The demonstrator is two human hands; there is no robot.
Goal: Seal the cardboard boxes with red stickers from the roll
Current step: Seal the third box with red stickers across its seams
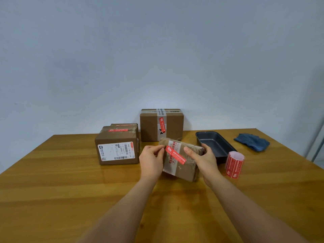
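At the centre of the frame, a small flat brown cardboard box wrapped in clear tape (182, 160) is tilted up off the wooden table (70, 181); the right hand (203, 158) grips its right end, fingers curled round the edge and thumb lying on top; the left hand (151, 159) pinches the upper-left end of a long red sticker with white lettering (175, 155), which lies diagonally across the box's top.

The sticker looks only partly pressed down; pulled taut or dropped askew, it could crease, trap a bubble, or miss the taped seam; the lifted box could also twist in the one-handed hold.

The red sticker roll (234, 164) stands upright right of centre, just beside a dark metal loaf tin (213, 142); three other stickered boxes sit behind, towards centre-left.
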